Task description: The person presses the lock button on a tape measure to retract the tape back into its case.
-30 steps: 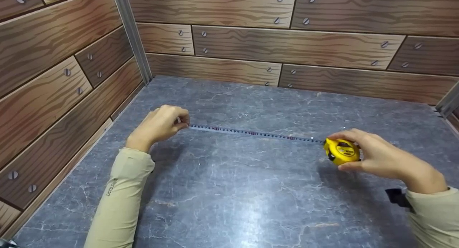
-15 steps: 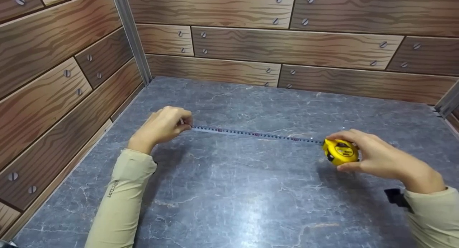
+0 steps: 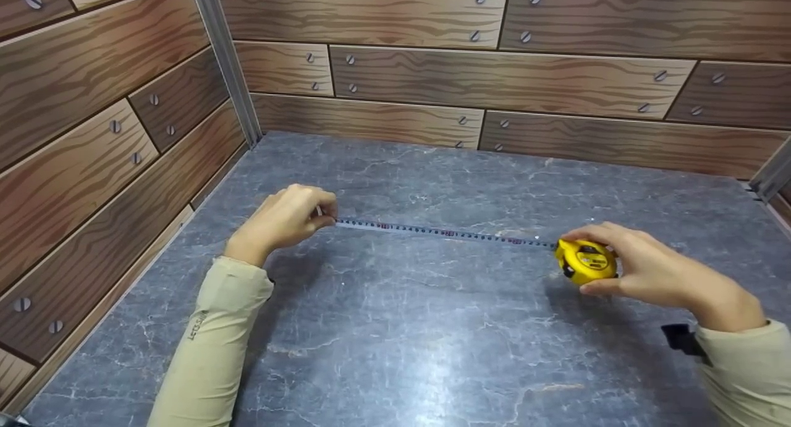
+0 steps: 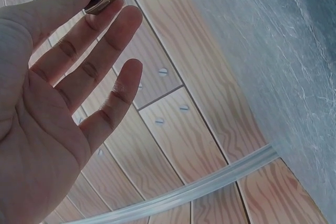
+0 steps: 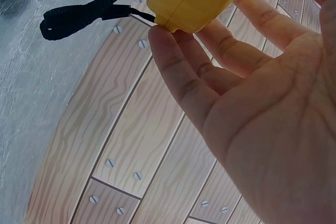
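A yellow tape measure with black parts is held above the table by my right hand, thumb on its near side and fingers on the far side. Its blade, marked with black and red numbers, stretches left to my left hand. There the thumb and forefinger pinch the blade's end; the left wrist view shows the metal end hook at the fingertips, the other fingers spread. In the right wrist view a black wrist strap hangs from the yellow case.
The dark grey marbled tabletop lies under both hands. Wood-patterned walls stand at the back and left, joined by a metal corner post. Another post shows at the right edge.
My left hand has moved slightly right and nearer with the blade's end, so less blade shows between the hands. The right hand and case have barely shifted.
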Demonstrator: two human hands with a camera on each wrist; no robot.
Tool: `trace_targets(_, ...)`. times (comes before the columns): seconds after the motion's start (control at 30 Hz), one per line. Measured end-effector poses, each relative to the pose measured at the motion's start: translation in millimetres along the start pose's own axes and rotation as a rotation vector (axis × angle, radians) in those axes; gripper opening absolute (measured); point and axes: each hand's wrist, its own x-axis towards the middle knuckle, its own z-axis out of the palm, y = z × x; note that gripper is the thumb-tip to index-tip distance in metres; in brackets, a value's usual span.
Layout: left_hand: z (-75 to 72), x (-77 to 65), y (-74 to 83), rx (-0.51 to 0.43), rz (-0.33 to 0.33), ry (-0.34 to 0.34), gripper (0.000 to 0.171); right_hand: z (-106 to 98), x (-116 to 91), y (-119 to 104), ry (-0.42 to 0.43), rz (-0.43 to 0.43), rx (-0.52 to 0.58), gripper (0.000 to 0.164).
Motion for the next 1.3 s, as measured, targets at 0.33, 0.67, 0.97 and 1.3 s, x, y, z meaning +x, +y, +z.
trace_targets(0.33, 3.6, 2.4, 2.7, -0.003, 0.041, -0.003, 0.004, 2, 0, 1, 0.023, -0.017, -0.01, 0.074)
trace_targets(0.67, 6.1, 2.9, 6.9, 0.001, 0.041, -0.02, 0.005, 4, 1, -1, -0.011, 0.007, 0.026, 0.075)
trace_targets(0.97, 7.4, 3.9, 11.3, 0.0, 0.056, -0.029, 0.005, 4, 2, -1, -0.016, 0.0, 0.025, 0.073)
trace_targets(1.3, 7.8, 4.5, 15.1, 0.002, 0.074, -0.035, 0.001, 4, 3, -2, -0.016, -0.001, 0.019, 0.074)
